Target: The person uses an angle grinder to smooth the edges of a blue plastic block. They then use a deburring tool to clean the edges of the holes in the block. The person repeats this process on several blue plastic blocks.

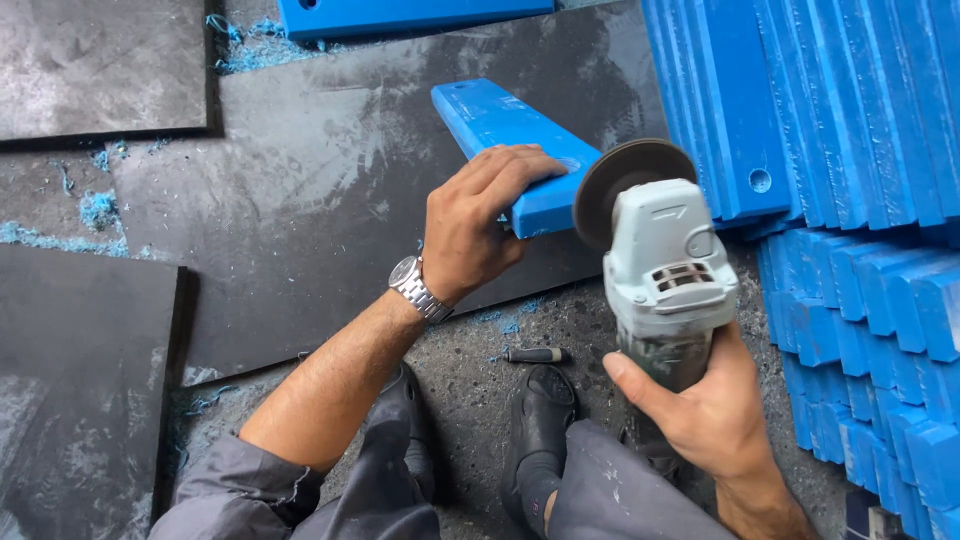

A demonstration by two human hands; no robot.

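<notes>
My left hand [478, 222], with a metal wristwatch, grips the near end of a long blue plastic bar [500, 122] and holds it tilted above a dark rubber sheet [320, 200]. My right hand [705, 405] is wrapped around the body of a grey angle grinder [665, 270]. The grinder's dark disc [628, 185] sits right at the bar's near end face. A round hole shows near the bar's far end.
Several blue bars with holes lean in a stack [830, 110] at the right, with more stacked lower right [880, 340]. Another blue bar [410, 15] lies at the top. Blue shavings [95, 205] litter the floor. A small screwdriver-like tool [535, 355] lies near my black shoes [540, 410].
</notes>
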